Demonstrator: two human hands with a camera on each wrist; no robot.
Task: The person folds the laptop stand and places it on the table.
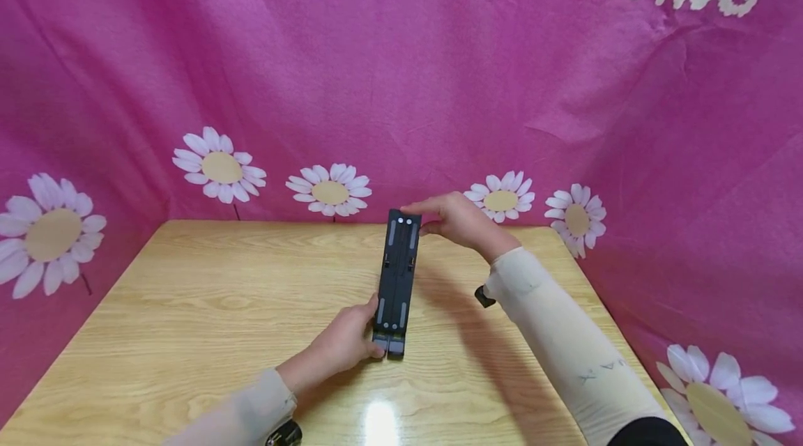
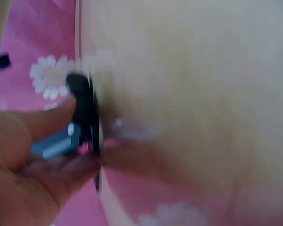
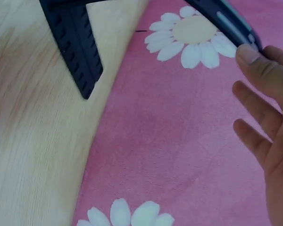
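A pink cloth [image 1: 401, 83], printed with white daisies [image 1: 329, 192], hangs beyond the fingers of both hands. Below the fingers spreads a wood-grained bench [image 1: 207, 313]. A pale right sleeve [image 1: 564, 334] runs back from the right fingers; a matching left sleeve [image 1: 241, 411] lies behind the left ones. Between the hands is a long black folding stand [image 1: 396, 272], its far end at the right fingers and its near end at the left. From it, a notched arm [image 3: 73, 52] juts over the bench, apart from the right fingers. The left hand [image 1: 341, 341] grips the near end between thumb and fingers, though its wrist view is blurred. The right hand [image 1: 463, 219] pinches the far end with thumb and forefinger, two other fingers spread free. Smallest are the stand's grey strips [image 1: 381, 310], one just beside the left fingers.
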